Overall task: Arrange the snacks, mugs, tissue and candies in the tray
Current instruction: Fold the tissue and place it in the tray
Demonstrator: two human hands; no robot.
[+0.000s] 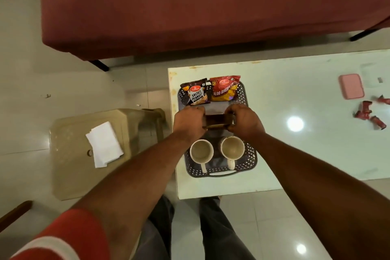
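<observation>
A dark perforated tray sits at the left end of a white table. At its far end lean a salted peanuts packet and a red-yellow aloo bhujia packet. Two cream mugs stand at its near end, handles toward me. Over the tray's middle, my left hand and my right hand each grip one end of a brown box-like holder. White tissues lie on a beige stool. Red-wrapped candies are scattered at the table's right.
A pink lidded box rests on the table's far right. The beige plastic stool stands left of the table. A maroon sofa fills the far side. My legs are under the table's near edge.
</observation>
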